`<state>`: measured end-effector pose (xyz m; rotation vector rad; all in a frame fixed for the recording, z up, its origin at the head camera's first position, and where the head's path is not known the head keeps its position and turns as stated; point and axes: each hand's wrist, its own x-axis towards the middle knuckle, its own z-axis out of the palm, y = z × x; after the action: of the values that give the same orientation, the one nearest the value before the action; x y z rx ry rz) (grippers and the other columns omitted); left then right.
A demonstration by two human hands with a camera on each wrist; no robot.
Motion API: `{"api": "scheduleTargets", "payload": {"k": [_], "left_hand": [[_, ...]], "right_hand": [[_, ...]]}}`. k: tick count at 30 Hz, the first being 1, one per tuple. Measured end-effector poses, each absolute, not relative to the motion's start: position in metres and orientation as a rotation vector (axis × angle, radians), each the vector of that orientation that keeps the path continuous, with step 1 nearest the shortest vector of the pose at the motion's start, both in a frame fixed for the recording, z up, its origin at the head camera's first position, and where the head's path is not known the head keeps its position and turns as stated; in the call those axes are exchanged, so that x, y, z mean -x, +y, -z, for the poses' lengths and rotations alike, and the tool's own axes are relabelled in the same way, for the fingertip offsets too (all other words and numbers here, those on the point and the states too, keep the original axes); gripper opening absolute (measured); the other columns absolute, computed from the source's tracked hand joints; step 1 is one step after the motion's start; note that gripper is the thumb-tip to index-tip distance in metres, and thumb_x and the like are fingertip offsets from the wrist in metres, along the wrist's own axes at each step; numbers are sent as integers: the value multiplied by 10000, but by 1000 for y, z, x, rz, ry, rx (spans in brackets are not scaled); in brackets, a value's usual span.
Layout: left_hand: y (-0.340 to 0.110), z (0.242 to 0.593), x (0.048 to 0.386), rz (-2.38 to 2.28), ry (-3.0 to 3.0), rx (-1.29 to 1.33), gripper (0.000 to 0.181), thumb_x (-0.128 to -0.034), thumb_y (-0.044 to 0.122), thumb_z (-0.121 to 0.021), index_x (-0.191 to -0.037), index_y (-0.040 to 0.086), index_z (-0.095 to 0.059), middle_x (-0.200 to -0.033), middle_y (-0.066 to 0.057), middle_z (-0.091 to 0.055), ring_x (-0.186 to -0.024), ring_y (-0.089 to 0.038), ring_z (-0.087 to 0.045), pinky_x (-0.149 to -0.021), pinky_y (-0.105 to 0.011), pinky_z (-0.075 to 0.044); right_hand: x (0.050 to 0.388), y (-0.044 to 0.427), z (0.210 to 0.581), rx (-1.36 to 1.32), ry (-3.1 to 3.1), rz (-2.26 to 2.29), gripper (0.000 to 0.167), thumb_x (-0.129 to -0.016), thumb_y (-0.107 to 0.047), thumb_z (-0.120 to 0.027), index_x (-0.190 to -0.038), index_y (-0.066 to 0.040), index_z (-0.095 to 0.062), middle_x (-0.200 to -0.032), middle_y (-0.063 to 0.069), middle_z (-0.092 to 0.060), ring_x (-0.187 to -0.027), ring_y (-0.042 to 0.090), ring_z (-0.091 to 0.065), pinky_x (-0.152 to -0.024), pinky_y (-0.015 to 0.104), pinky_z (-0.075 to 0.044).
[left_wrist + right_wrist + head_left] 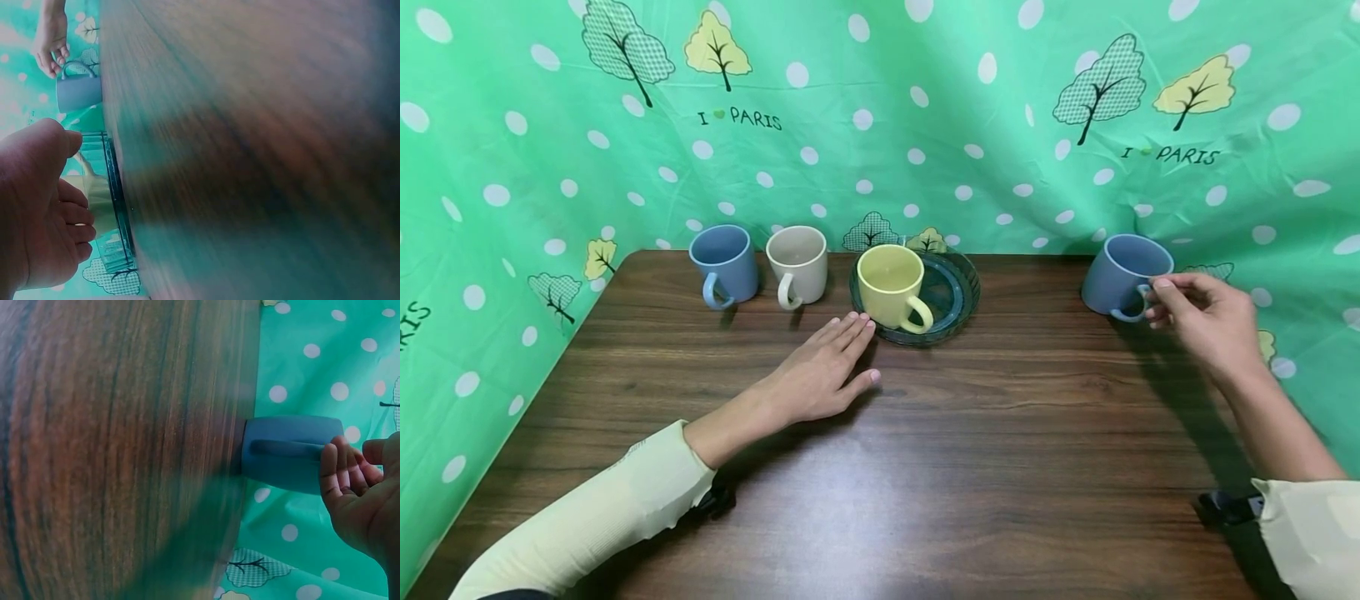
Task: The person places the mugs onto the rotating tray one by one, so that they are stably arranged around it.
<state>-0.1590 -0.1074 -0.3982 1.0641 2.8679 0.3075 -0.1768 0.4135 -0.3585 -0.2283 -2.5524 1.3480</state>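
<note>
My left hand [820, 371] lies with its fingers straight, fingertips at the near-left edge of a dark glass plate [958, 312]. On that plate a yellow mug [887, 283] stands upright, its handle toward the front right. At the far right, a blue mug [1116, 275] stands upright on the table. My right hand [1213, 321] is at this mug's handle with loosely bent fingers. The right wrist view shows the fingertips beside the handle [284, 449], with the thumb apart from it; whether they touch is hard to tell.
To the left of the plate stand a white mug [805, 267] and a second blue mug [733, 262], both upright, handles toward the front. The brown wooden table [962, 483] ends at a green polka-dot curtain [940, 133] right behind the mugs.
</note>
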Motion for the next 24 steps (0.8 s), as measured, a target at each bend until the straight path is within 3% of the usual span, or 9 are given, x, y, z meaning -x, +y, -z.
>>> {"api": "scheduleTargets", "payload": {"k": [15, 24], "left_hand": [[-105, 400, 160, -335, 2885, -1032, 765, -1209, 473, -465, -1734, -65, -325, -1824, -272, -312, -1750, -402, -262, -1460, -547, -205], [-107, 402, 162, -340, 2909, -1015, 767, -1209, 474, -463, -1732, -71, -326, -1821, -279, -315, -1748, -402, -272, -1454, -558, -224]], "right_hand": [[177, 417, 361, 316, -2602, -1257, 206, -1152, -396, -640, -1203, -202, -689, -822, -310, -658, -696, -84, -696, -639, 121, -609], [178, 422, 367, 304, -2661, -1278, 225, -1157, -354, -642, -1230, -142, -665, -859, -309, -643, -708, -66, -703, -636, 158, -621]]}}
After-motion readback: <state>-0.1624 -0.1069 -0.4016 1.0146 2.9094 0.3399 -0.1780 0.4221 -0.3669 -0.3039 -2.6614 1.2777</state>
